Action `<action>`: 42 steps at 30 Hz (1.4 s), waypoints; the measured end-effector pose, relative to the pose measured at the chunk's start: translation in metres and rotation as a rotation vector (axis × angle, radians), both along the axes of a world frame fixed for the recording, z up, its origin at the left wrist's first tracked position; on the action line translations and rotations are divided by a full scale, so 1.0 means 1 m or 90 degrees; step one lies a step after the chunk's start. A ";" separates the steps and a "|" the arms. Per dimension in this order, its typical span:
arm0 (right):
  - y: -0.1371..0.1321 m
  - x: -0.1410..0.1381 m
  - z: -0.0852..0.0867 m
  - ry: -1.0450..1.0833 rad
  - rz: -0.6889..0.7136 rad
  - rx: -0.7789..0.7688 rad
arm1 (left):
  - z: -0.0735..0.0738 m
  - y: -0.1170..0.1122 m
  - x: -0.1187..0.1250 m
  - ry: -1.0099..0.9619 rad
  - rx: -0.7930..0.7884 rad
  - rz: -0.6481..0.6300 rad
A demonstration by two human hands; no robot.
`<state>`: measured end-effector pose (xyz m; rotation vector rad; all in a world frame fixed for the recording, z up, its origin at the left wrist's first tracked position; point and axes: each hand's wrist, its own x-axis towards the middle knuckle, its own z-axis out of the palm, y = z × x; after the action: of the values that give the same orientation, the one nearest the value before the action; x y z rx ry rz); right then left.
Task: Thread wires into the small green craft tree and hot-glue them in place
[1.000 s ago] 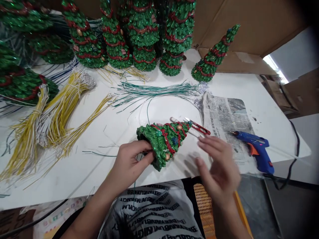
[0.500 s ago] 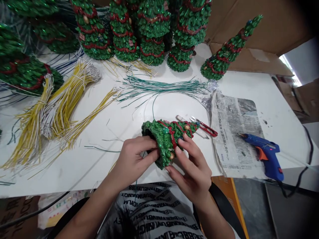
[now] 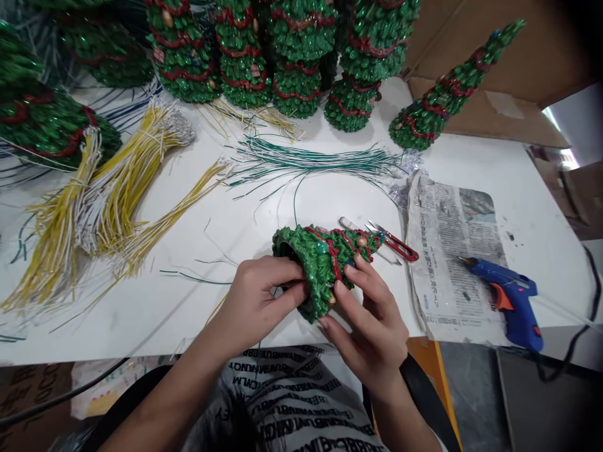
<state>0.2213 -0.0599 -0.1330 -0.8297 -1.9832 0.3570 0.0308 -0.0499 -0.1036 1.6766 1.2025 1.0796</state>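
A small green glittery Christmas tree figure (image 3: 325,270) with red garland and beads lies on its side above the table, its hollow base facing left. My left hand (image 3: 254,301) grips the tree at the base, with the fingers reaching around its rim. My right hand (image 3: 367,333) holds the tree's near side, fingertips pressed on the green surface. Red-handled thread snips (image 3: 396,242) lie just beyond the tree's tip, beside a white-handled tool (image 3: 351,224). A thin green wire (image 3: 296,204) rises from behind the tree.
Several finished green trees (image 3: 296,63) stand along the back of the white table (image 3: 141,333), and one (image 3: 447,88) leans right. Bundles of green wire (image 3: 315,163) and yellow-white wire (image 3: 127,188) lie there. A blue glue gun (image 3: 511,301) rests on newspaper (image 3: 452,263), with cardboard (image 3: 494,63) behind.
My right hand has come in from the right, closed onto the tree and stopped blurring. The view has shifted, so the table's contents sit further right and higher in the frame.
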 end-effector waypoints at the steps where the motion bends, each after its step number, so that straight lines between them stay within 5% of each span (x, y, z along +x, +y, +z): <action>1: 0.000 0.000 0.000 0.001 0.001 -0.002 | 0.000 0.000 0.000 0.001 0.003 -0.001; 42: -0.003 0.003 0.002 -0.026 -0.010 0.015 | 0.002 0.000 0.001 0.041 0.032 0.012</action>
<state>0.2241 -0.0632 -0.1307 -0.8432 -2.0142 0.3089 0.0323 -0.0496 -0.1019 1.7543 1.2433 1.0820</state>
